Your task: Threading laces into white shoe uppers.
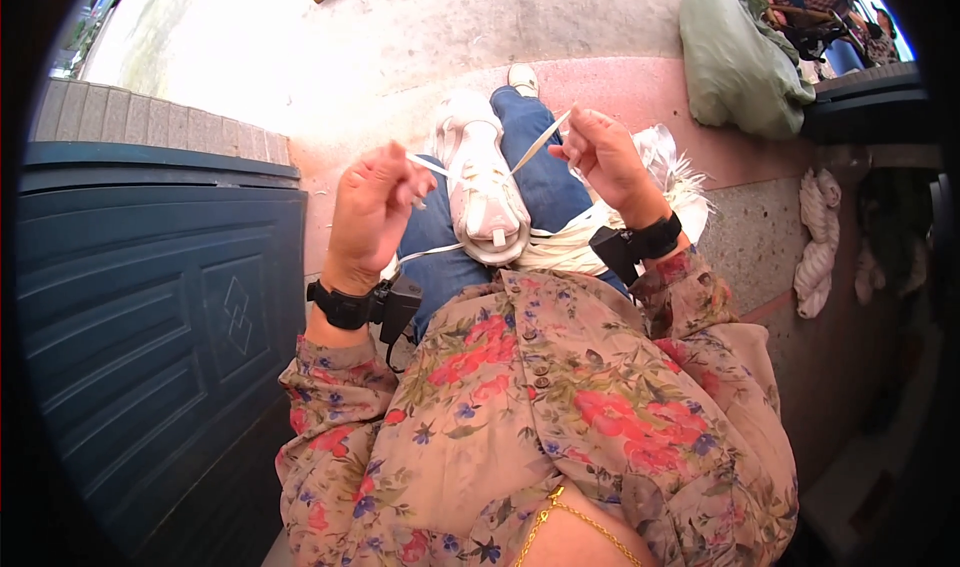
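Across my jeans sits the pale shoe, toe pointing away from me, between my raised hands. With my left hand I pinch one lace strand; with my right hand I pinch another strand, both drawn outward from the shoe. Each hand stands off the shoe's side edges, leaving a gap. Leftward, the blue door's edge is apart from my hand; a bundle of pale strips crowds my right wrist. Floor stretches ahead, the green sack well off right.
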Demonstrator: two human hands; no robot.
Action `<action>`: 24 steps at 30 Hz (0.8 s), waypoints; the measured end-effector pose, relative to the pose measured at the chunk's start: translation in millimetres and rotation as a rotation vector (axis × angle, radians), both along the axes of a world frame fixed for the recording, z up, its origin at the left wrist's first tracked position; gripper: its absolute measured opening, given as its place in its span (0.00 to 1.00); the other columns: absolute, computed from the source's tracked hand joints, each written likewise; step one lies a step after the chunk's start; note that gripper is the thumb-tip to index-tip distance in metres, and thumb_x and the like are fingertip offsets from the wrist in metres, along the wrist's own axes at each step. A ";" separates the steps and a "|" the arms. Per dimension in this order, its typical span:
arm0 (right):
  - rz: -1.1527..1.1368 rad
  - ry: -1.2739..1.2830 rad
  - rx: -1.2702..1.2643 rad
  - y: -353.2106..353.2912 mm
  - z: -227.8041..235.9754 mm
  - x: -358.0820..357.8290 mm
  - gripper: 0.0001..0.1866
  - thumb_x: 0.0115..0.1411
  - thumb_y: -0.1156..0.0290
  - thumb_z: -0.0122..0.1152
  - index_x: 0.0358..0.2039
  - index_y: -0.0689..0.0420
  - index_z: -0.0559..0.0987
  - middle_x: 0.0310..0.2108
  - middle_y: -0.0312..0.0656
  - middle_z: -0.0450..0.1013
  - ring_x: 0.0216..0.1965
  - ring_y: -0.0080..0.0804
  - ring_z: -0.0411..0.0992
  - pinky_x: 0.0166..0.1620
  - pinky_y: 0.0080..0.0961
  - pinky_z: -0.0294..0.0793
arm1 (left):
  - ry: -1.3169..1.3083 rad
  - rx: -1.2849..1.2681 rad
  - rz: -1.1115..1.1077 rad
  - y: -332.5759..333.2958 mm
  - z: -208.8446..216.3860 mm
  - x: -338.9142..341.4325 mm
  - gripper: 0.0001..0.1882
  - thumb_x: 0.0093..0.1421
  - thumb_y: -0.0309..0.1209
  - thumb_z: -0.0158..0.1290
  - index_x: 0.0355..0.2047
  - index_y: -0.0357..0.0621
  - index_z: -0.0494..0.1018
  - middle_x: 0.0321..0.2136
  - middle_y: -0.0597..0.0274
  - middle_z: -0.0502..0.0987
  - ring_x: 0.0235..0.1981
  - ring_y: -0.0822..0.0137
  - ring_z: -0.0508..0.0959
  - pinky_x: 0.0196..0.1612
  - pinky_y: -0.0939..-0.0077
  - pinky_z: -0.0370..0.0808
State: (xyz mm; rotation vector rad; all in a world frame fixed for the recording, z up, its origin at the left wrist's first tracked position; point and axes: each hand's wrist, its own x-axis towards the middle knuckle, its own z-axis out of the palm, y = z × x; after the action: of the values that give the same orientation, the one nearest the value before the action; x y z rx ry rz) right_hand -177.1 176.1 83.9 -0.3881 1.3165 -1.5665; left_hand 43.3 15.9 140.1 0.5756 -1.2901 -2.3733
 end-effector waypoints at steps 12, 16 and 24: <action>-0.202 1.275 0.416 48.5 -90.9 9.7 0.13 0.52 0.74 0.52 0.41 0.60 0.70 0.33 0.45 0.69 0.36 0.39 0.68 0.43 0.29 0.67 | -0.984 -1.214 0.429 -4.6 -146.5 67.5 0.17 0.52 0.24 0.47 0.44 0.36 0.65 0.36 0.50 0.71 0.39 0.54 0.68 0.46 0.66 0.64; 0.269 1.683 0.124 47.8 -70.8 22.1 0.19 0.45 0.78 0.52 0.41 0.54 0.71 0.40 0.44 0.66 0.44 0.40 0.64 0.47 0.32 0.63 | -0.607 -1.556 0.132 20.4 -129.3 45.2 0.14 0.49 0.20 0.47 0.38 0.40 0.71 0.36 0.58 0.70 0.40 0.56 0.67 0.45 0.66 0.64; 0.568 1.734 -0.028 25.2 -56.0 13.9 0.09 0.49 0.73 0.52 0.33 0.52 0.74 0.34 0.38 0.66 0.40 0.35 0.65 0.42 0.28 0.66 | -0.559 -1.722 -0.132 27.0 -111.1 20.0 0.10 0.45 0.23 0.49 0.31 0.42 0.73 0.27 0.63 0.71 0.35 0.62 0.67 0.36 0.69 0.66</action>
State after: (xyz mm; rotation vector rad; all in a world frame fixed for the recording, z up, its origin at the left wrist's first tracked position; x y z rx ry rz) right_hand -163.2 201.4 27.9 -2.2040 2.0189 -0.4811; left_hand 63.2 42.8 29.0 0.4803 -2.8534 -0.4051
